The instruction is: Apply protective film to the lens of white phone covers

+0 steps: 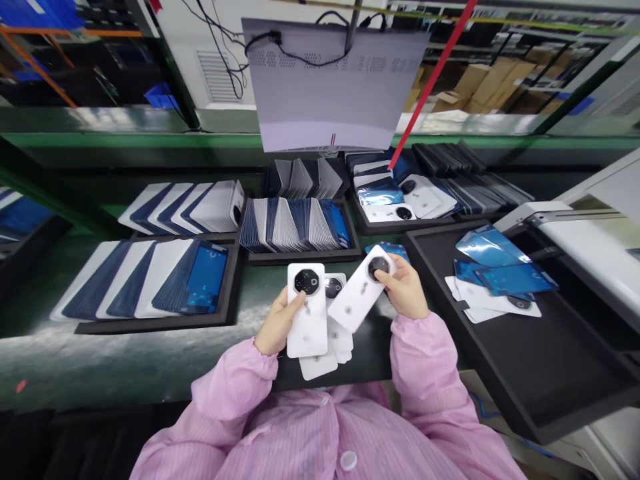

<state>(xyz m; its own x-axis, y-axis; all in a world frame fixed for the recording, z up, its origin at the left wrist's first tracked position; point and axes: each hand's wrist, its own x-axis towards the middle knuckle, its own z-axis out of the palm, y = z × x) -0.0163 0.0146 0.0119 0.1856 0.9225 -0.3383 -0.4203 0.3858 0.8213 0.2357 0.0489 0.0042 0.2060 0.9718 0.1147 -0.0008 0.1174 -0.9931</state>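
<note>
While the left hand (pixel 274 327) pinches a first white panel (pixel 307 330) between thumb and fingers (pixel 295 305), the right hand (pixel 411 295) pinches a second, tilted panel (pixel 353 303), both over a loose pile (pixel 319 366) on the worktop (pixel 260 287). Edges could scrape if either hand twists; right thumb (pixel 385 277), over the dark camera window (pixel 379 263), might smudge it; unsquared pile could slide if bumped.

A glossy dark-green bench (pixel 125 353) catches pale light. Beyond it is a grey panel (pixel 333 100) with black cables (pixel 275 37), near a white surface (pixel 175 27) with a slatted vent (pixel 216 77). Orange bars (pixel 100 32) cross the back left; cardboard boxes (pixel 495 80) are piled back right.
</note>
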